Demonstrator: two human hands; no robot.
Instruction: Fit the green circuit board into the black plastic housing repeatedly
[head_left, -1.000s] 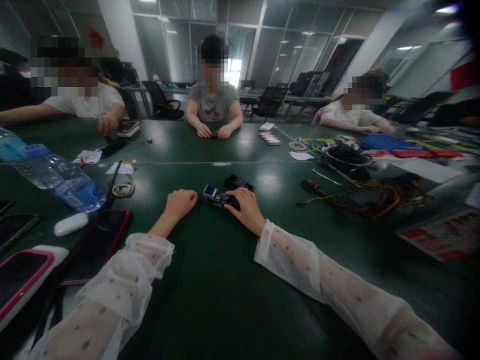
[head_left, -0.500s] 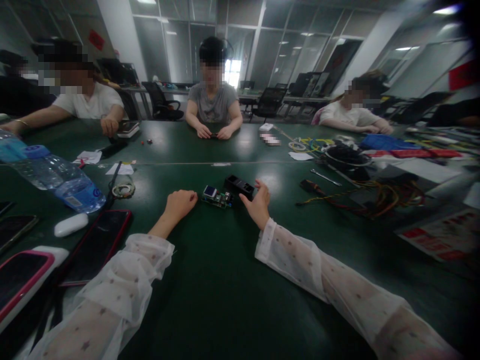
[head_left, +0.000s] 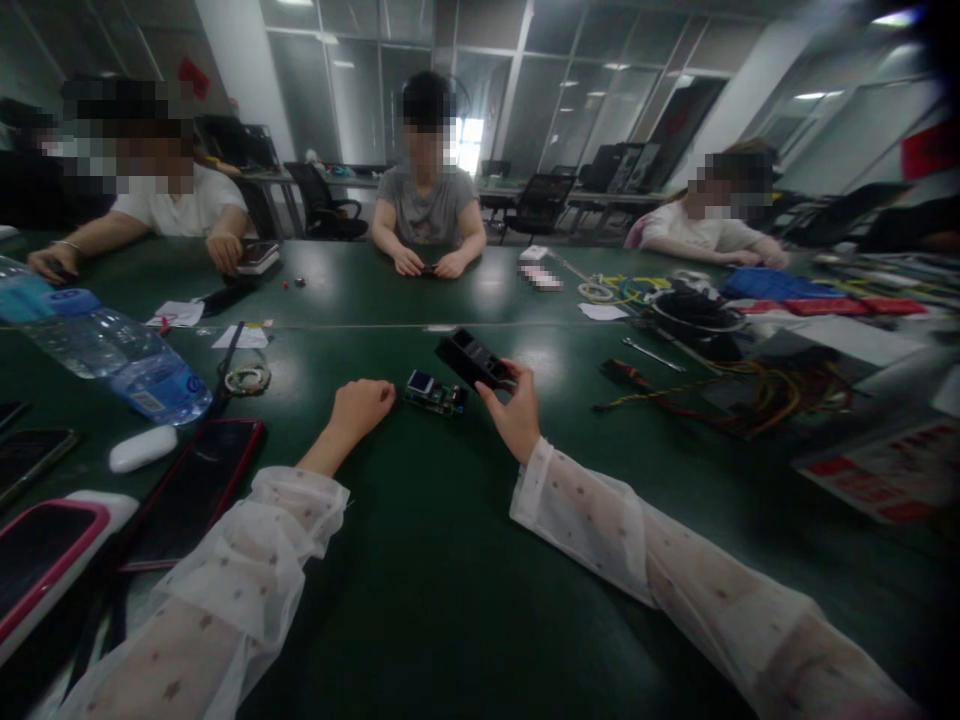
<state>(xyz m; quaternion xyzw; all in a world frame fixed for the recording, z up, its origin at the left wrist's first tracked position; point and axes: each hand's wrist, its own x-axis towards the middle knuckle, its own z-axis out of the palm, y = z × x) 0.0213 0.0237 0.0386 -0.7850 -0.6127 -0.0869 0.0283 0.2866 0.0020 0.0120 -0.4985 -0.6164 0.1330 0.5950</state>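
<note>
My right hand (head_left: 516, 405) grips a black plastic case (head_left: 471, 358) by its right end, thumb on the near side and fingers on the far side. The case is tilted, its left end raised, and it has rectangular cutouts. Just in front of it on the green table (head_left: 442, 560) lies a small circuit board (head_left: 436, 393) with a little screen at its left end. Resting on the table left of the board is my left hand (head_left: 364, 408), its fingers curled in; whether they hold anything is hidden. It does not touch the board.
On the left are a tilted water bottle (head_left: 154, 375), a white earbud case (head_left: 142, 450), a red-edged phone (head_left: 196, 490) and a beaded bracelet (head_left: 247, 378). Loose wires (head_left: 720, 400) and a wrench (head_left: 652, 354) lie to the right. Several people sit across the table.
My right hand has closed on the black case and raised it off the table, tilting it. My left hand and the circuit board have stayed in place.
</note>
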